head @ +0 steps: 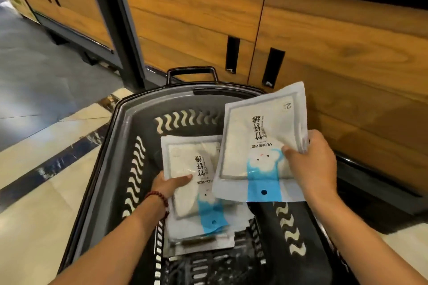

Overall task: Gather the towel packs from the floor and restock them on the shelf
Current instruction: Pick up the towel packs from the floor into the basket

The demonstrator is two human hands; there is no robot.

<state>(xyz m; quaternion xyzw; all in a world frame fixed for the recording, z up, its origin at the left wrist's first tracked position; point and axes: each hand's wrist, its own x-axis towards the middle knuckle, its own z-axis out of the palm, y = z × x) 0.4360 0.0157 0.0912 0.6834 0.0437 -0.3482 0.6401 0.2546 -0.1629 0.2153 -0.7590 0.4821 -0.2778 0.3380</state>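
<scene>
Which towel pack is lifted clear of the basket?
The pack in the right hand, raised above the basket; the other packs lie stacked inside, the left hand gripping the top pack.

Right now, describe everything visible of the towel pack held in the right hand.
The towel pack is a flat, square pouch of glossy white plastic with a clear window showing folded cream towel inside. It carries black characters, a blue strip with a cartoon face and a round hang hole near its lower edge. It is held tilted above the shopping basket, print upside down to the camera. The right hand pinches its right edge, thumb on the front; more pack edges seem layered behind it.
</scene>
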